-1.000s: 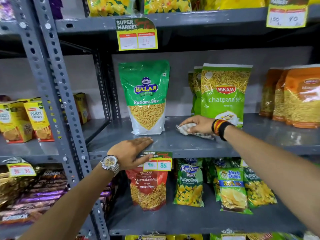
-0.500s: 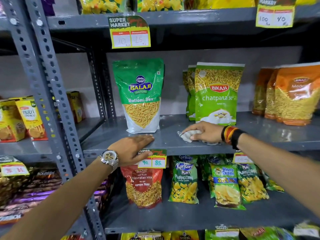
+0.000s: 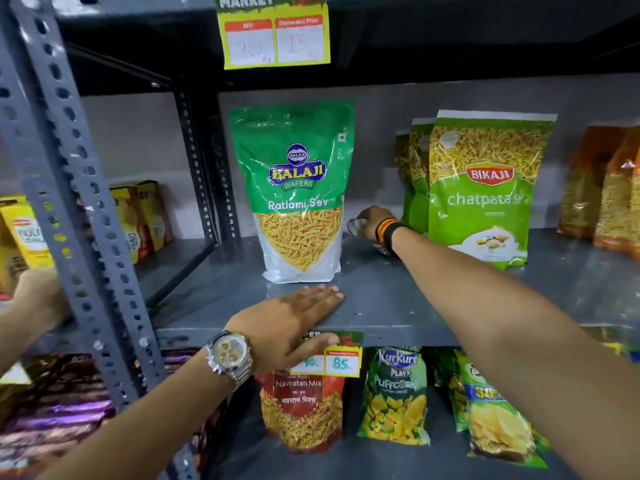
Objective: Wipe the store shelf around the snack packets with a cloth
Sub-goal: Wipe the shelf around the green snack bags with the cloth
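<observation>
A grey metal shelf (image 3: 398, 299) carries a green Balaji Ratlami Sev packet (image 3: 298, 188) standing upright and, to its right, a row of green Bikaji packets (image 3: 485, 188). My right hand (image 3: 372, 221) reaches deep into the gap between them, near the back wall, and presses a pale cloth (image 3: 356, 226) on the shelf. Most of the cloth is hidden under the hand. My left hand (image 3: 287, 322), wearing a watch, lies flat on the shelf's front edge just in front of the Balaji packet, with the thumb over the edge.
Orange snack packets (image 3: 606, 192) stand at the far right. A price tag (image 3: 341, 362) hangs from the shelf lip. Below it sit a Navratan Mix packet (image 3: 303, 407) and a Kurkure packet (image 3: 394, 396). A perforated upright (image 3: 69, 188) stands at the left, with another person's hand (image 3: 38, 296) behind it.
My right hand has slid the cloth from the middle of the shelf toward the back, between the two green packets. The view has moved closer. My left hand stayed put.
</observation>
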Tool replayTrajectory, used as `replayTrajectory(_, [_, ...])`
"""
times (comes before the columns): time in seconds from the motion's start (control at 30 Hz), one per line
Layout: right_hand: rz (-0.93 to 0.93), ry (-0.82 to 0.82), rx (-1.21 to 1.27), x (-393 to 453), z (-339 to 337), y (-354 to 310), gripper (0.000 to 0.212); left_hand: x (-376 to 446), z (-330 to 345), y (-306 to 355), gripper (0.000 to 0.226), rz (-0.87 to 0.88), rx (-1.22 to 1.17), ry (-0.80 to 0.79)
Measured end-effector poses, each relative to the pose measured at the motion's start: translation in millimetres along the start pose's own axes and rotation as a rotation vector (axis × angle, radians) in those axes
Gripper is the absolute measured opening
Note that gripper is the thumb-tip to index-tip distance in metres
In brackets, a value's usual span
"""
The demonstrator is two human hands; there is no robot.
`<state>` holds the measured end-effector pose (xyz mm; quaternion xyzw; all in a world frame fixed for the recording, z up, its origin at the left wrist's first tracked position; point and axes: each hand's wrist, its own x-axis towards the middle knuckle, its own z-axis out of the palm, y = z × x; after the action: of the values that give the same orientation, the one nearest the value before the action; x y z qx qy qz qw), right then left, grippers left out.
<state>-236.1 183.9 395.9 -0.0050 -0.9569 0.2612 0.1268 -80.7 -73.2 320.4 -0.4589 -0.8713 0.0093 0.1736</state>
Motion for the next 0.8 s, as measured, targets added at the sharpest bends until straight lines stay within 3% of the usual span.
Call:
replayTrajectory(0.23, [-0.187,-0.216,-0.172,-3,8,14,0.037,0,-3,2,0.073,-0.015,0.022,-0.016])
replayTrajectory(0.47, [-0.362,-0.298,-0.068,-77,-11,28,0.037,-4,-5,7,0.076,-0.055,0.046,-0.031])
replayTrajectory(0.6, [-0.373,-0.476,0.096,-124,-40,36,0.039,-6,-5,13,0.078,-0.093,0.103,0.018])
replayTrajectory(0.8, [-0.257,-0.199,0.118,-105,-40,32,0.043,-6,-6,14,0.079,-0.093,0.11,0.016])
